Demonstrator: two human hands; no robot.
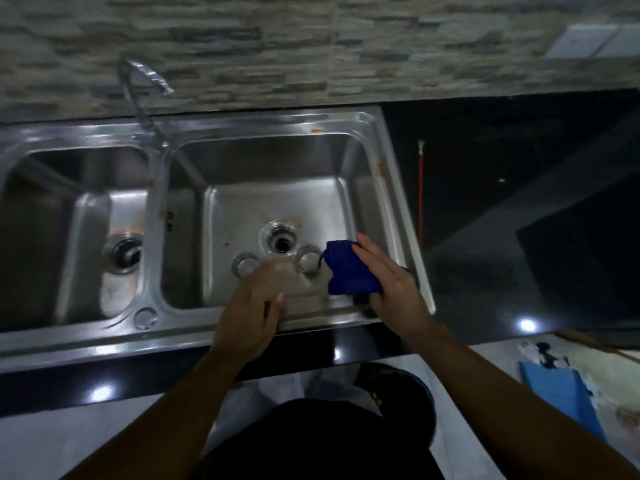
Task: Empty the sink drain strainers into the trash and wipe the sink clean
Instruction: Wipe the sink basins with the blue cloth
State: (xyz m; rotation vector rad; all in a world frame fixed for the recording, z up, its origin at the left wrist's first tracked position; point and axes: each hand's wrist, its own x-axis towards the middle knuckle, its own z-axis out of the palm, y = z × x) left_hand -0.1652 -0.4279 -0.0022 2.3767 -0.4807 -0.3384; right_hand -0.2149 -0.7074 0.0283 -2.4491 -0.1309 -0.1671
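Steel sink (263,116) set in a black table (485,168). The right basin (242,216) has an open drain (282,243), with one strainer (246,265) lying on the floor at the drain's 8 o'clock and a second strainer (309,259) at its 4 o'clock; the left basin (90,209) has a fitting (123,252) seated in its drain. The left hand (251,306), fingers relaxed and empty, reaches over the front rim toward the first strainer, contact unclear; the right hand (391,282) lays straight fingers flat on a bunched blue cloth (346,275) at the basin's 4 o'clock corner.
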